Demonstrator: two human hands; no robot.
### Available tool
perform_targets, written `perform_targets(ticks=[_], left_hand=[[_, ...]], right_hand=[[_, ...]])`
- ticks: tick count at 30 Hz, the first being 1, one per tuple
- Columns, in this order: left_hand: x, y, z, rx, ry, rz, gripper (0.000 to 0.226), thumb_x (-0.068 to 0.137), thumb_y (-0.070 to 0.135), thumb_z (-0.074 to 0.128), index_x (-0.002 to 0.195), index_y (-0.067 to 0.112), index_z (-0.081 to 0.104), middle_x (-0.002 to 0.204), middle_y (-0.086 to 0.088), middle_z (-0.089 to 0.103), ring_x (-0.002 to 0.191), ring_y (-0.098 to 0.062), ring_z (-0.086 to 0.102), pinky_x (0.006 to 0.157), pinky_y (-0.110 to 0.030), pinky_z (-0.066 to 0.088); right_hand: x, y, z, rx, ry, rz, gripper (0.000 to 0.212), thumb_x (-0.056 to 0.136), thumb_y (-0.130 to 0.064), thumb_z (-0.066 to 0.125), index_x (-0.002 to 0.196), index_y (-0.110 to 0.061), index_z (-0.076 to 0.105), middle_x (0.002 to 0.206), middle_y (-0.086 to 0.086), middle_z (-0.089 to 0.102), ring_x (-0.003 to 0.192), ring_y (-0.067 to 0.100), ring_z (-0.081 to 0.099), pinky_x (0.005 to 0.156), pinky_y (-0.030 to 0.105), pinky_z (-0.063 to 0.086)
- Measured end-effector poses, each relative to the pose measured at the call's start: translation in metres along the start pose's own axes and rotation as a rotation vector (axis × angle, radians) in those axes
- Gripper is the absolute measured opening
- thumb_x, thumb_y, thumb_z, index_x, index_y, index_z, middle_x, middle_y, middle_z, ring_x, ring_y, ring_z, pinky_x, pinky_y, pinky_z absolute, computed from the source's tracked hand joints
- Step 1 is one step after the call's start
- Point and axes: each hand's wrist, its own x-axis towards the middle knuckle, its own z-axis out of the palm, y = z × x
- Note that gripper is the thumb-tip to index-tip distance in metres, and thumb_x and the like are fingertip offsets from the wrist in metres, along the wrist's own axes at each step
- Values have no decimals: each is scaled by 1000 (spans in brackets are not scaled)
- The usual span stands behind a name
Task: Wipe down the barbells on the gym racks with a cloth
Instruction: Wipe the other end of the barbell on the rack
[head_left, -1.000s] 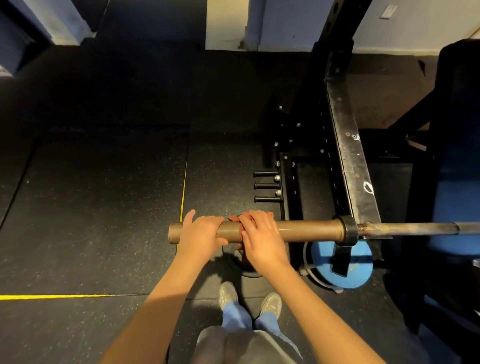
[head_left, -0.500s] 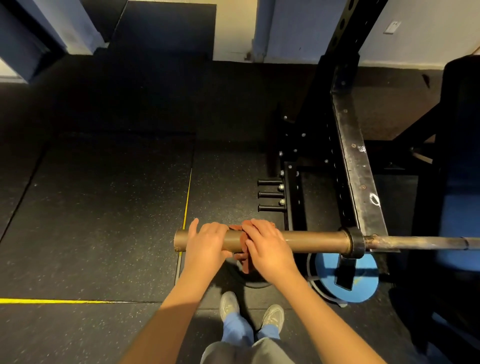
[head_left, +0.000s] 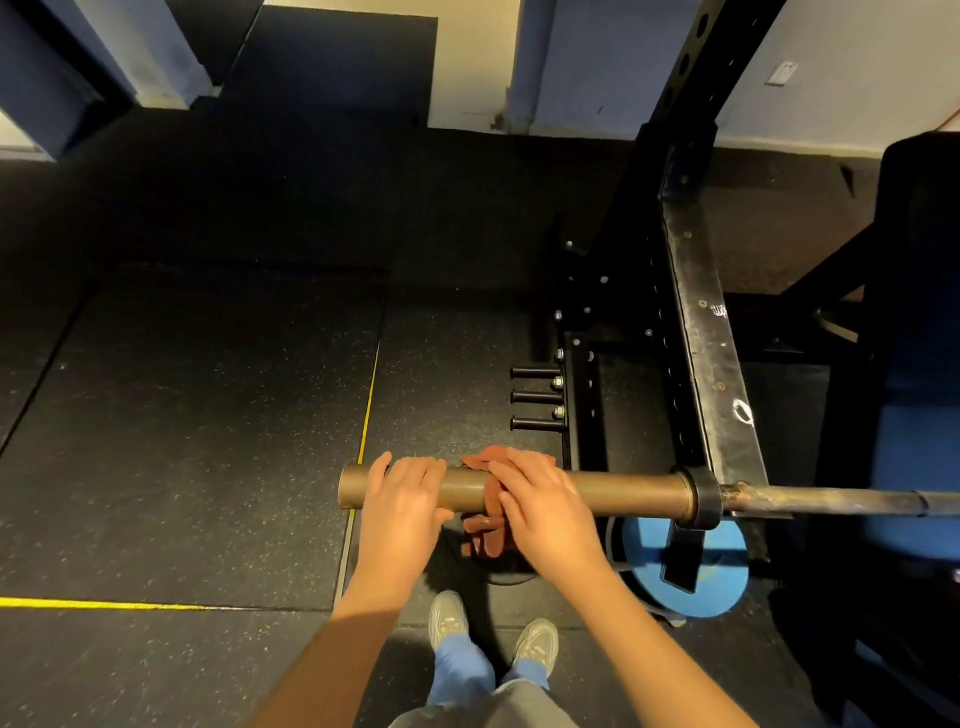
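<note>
- The right hand (head_left: 545, 512) curls over the bar (head_left: 623, 492), clamping a red cloth (head_left: 485, 527) wrapped round it; the cloth's ends hang below.
- The left hand (head_left: 402, 499) grips the bar beside it, near the end.
- The bar rests on a black rack (head_left: 711, 364), above 1 blue plate (head_left: 727, 571).

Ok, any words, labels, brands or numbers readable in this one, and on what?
No legible text anywhere.
On the rack beam, a white scribble: too small to read.
Lower on that beam, a white loop: a mark, no readable character.
On the blue plate, yellow traces: blurred.
The barbell and cloth: no text visible.
</note>
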Motion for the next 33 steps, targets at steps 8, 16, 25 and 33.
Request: perform_targets(ticks=[8,16,25,33], left_hand=[[5,-11,-8,-41,-58,6,59,73,28,82,127,18,60,122,0,64,114,-23,58,105,-43,35],[3,-17,1,11,-7,18,59,68,30,85,121,21,63,113,3,68,116,-21,59,114,-40,-1],[-5,-12,2,1,76,4,65,47,22,95,106,18,68,96,2,70,94,-23,66,108,-46,18],[0,-13,-5,71,-25,-43,68,47,37,94,108,19,70,98,4,70,107,-25,63,108,-56,9]], right_hand=[[-3,-5,9,-25,151,224,32,94,-20,43,111,-13,69,114,4,61,109,26,56,109,40,31],[-6,8,-6,-14,-48,-16,38,91,-24,47,127,-21,59,135,-3,53,122,19,47,106,32,33],[16,-22,16,-52,-59,176,32,89,-20,49,116,-23,67,114,1,60,110,26,52,98,39,39],[-2,11,-12,-87,-36,142,33,96,-27,46,124,-21,62,123,-1,60,115,21,53,102,37,38]])
